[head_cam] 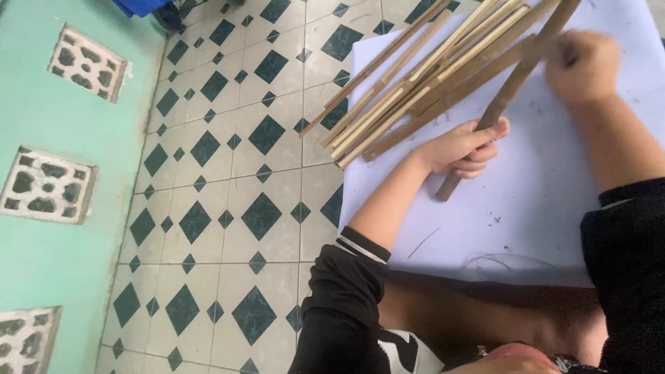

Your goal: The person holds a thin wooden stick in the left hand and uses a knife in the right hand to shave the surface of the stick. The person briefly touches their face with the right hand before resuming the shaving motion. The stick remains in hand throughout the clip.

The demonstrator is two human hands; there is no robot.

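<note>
Tiled floor (235,180), patterned with dark diamonds on pale squares, is running beside a green wall (62,228) pierced by four white vent blocks. A white sheet (526,208) is lying on the floor and carrying the work. The left hand (463,149) is curling closed around the lower part of one brown bamboo stick (509,90), near the middle of the sheet. The right hand (580,66), blurred, is closing on the same stick higher up, toward the sheet's far edge; what else it may be gripping cannot be told. The stick's long axis is running diagonally, its low end pointing toward the sheet's near left and its high end toward the far right corner. A pile of split bamboo strips (409,90), roughly ten, too overlapped to count exactly, is lying just beside the stick, fanning across the sheet's far left corner on a similar slant. Black sleeves (346,298) are covering both upper arms.
</note>
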